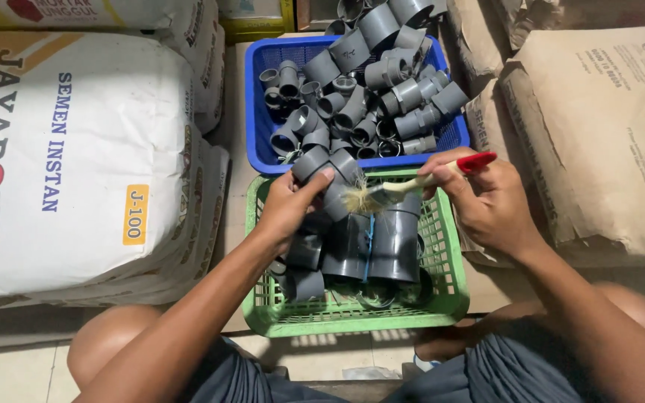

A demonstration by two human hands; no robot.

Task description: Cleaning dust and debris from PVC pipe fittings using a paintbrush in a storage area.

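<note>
- The right hand (487, 205) pinches a small paintbrush (412, 183) by its pale handle, near the red end, thumb and fingers closed tight on it. The handle slants down to the left so the worn bristles land on the pipe piece in the other hand.
- The left hand (289, 205) is closed around a grey pipe fitting (322, 168), thumb on top and fingers curled under. It holds the fitting up above the basket, turned toward the brush, which keeps the surface steady under the bristles.
- Both hands meet over the far edge of a green basket (449, 291), so whatever falls off drops among the parts below.
- Inside that basket lie larger grey pipe joints (393, 246), some of them tied together with a blue band.
- Just beyond, touching end to end, stands a blue basket (259, 112) heaped with smaller grey fittings (397, 93), within easy reach of either hand.
- White cement sacks (76, 164) are stacked to the left and brown paper sacks (606, 134) to the right, hemming the baskets in.
- The person's bare knees frame the green basket at the bottom.
</note>
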